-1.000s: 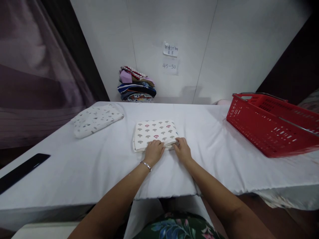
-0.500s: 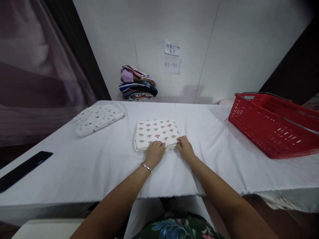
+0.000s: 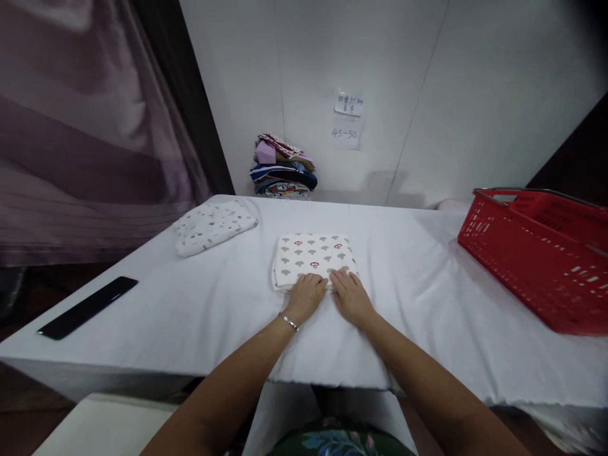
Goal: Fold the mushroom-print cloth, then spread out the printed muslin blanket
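A white cloth (image 3: 316,253) with grey and red mushroom prints lies folded into a rectangle in front of me. My left hand (image 3: 308,296) rests palm down on its near edge, with the fingers laid flat on the fabric. Beside it, my right hand (image 3: 352,297) lies flat on the near edge towards the right corner, fingers stretched out. Both hands touch the cloth without gripping it. At the cloth's left and near sides, the folded layers show.
Another folded white patterned cloth (image 3: 216,227) lies at the back left, and a flat black object (image 3: 90,307) nearer on the left. A red basket (image 3: 536,259) stands right. A stack of folded fabrics (image 3: 284,171) sits against the wall behind the white-covered table (image 3: 199,316).
My right hand has left the cloth's right corner, moved inward and flattened beside my left hand. The camera view has turned a little to the left.
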Demonstrator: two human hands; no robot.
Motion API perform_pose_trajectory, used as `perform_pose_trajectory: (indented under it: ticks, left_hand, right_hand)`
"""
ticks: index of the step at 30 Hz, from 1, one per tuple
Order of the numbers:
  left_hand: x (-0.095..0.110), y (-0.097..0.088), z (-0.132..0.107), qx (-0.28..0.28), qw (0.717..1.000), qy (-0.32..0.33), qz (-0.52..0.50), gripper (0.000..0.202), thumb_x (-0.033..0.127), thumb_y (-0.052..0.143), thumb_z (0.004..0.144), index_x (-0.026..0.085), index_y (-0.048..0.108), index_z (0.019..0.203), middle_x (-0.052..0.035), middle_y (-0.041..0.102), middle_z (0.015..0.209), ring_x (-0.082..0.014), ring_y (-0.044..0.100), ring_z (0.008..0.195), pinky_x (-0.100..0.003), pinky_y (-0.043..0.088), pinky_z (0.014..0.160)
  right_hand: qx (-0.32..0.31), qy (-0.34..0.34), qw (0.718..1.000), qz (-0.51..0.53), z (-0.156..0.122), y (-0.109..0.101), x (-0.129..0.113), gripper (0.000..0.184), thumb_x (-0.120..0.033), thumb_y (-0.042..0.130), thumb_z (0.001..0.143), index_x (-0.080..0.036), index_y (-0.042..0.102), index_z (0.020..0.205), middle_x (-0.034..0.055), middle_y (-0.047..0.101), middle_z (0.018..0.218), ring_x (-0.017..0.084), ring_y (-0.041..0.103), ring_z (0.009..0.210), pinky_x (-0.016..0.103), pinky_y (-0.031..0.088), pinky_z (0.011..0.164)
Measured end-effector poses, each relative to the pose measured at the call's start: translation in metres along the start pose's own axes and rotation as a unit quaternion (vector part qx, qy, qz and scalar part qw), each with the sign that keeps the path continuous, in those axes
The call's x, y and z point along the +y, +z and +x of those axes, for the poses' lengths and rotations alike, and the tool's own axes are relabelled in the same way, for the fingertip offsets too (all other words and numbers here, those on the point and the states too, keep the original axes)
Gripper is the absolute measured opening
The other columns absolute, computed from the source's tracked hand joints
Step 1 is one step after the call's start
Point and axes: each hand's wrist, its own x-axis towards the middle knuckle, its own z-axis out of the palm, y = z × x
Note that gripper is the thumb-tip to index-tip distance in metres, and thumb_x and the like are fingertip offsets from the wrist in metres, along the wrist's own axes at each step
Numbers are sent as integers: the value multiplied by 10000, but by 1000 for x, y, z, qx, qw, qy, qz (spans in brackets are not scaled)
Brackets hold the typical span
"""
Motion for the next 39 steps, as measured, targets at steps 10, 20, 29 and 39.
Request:
perform_pose_trajectory:
  ticks: [10,20,29,39]
  left_hand:
    - [-84,-25,-52,16,997,-2,-70,290,273,372,919,219,586,1108,-65,593,1159,-182,499,1090,-370,377,939]
    - [-83,-30,-24,61,927,-322,-182,250,386,486,811,188,634,770,-45,615,961,-182,558,939,-306,440,823]
    - [-106,-21,-1,-48,808,-507,-296,695,390,591,716,124,341,1307,-163,564,1206,-251,568,1050,-336,437,847]
    - [-3,-16,-51,-152,720,-386,-556,719,462,597,728,240,269,1328,-46,641,900,-122,558,500,-248,436,444]
  right_hand:
    - [7,-11,1000,5,-8,7,6,500,-153,372,857,-159,385,1357,74,383,1417,219,337,1296,436,213,1074]
    - [30,143,971,187,22,-13,23,365,-391,382,885,-226,623,1104,71,548,1270,222,480,1194,397,393,968]
    - [8,302,928,216,57,7,69,702,-317,591,718,-199,357,1369,96,639,1077,238,628,917,362,481,770]
    - [-168,198,964,56,75,-42,130,665,-83,536,686,-220,442,1330,112,578,1217,256,549,1092,384,403,925]
